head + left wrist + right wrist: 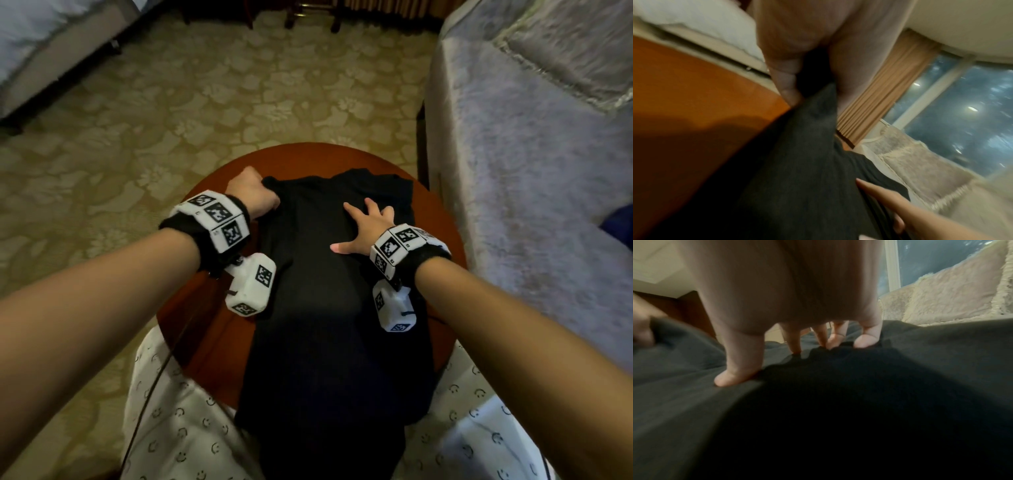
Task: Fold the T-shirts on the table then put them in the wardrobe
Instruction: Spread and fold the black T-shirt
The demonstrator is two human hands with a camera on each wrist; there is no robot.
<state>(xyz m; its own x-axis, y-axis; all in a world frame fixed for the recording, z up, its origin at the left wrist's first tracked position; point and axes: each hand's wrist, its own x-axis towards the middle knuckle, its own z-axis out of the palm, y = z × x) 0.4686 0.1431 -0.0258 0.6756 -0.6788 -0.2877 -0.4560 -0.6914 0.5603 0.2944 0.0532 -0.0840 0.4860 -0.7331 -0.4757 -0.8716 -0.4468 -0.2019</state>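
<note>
Gripping T-shirt: left hand; right hand flat.

Black T-shirt flat on round wooden table (hem overhanging near edge).

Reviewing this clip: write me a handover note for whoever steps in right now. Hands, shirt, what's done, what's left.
Left hand: grips the far left corner of the black T-shirt, fingers curled round the cloth.
Right hand: open, fingers spread, pressing flat on the shirt's upper part.
The shirt lies lengthwise on the round wooden table, its near end hanging over the table edge toward the person.
Done: shirt laid out; whether the sides are already folded in is unclear.
Left: finish the folding, then carry it to the wardrobe, which is not in view. No other T-shirts show.
</note>
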